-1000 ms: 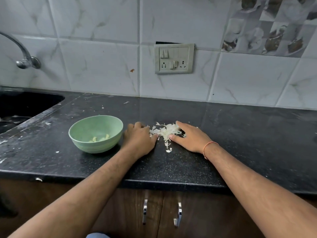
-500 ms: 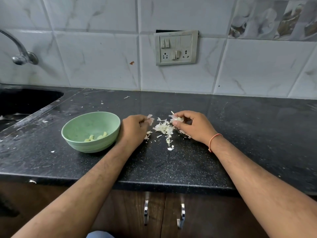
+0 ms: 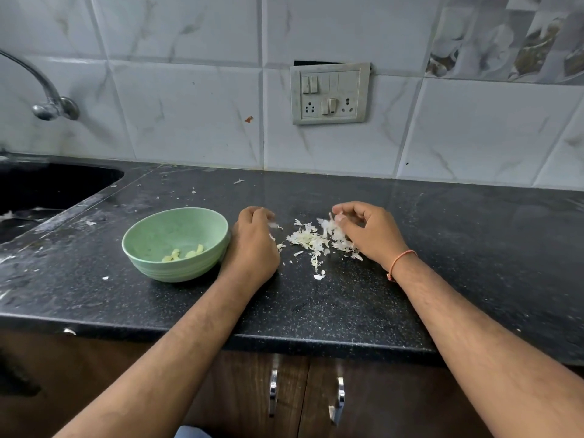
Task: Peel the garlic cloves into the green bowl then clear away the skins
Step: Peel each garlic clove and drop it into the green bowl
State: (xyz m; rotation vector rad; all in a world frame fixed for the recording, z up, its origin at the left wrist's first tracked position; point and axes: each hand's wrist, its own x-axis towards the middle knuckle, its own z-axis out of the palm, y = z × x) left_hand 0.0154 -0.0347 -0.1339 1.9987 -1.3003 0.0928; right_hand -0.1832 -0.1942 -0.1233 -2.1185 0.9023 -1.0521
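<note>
Black speckled countertop (image 3: 316, 311) runs under a marble-look tiled wall, with a sink (image 3: 47, 191) and tap (image 3: 50, 102) at the far left; a switch plate (image 3: 330, 93) sits on the tiles. On the counter stands the green bowl (image 3: 148, 248), holding a few peeled garlic cloves (image 3: 183, 254) near its front wall; the peeling looks done. Just right of the bowl, the left hand (image 3: 252, 245) is curled with what looks like a scrap of skin at its fingertips, though I cannot tell if it truly grips it; the right hand (image 3: 366, 232) pinches a tuft of papery skins (image 3: 309, 241) at the pile's right edge. The 2 hands flank the pile, likely to gather it; stray flakes lie around it, so several passes seem needed.
</note>
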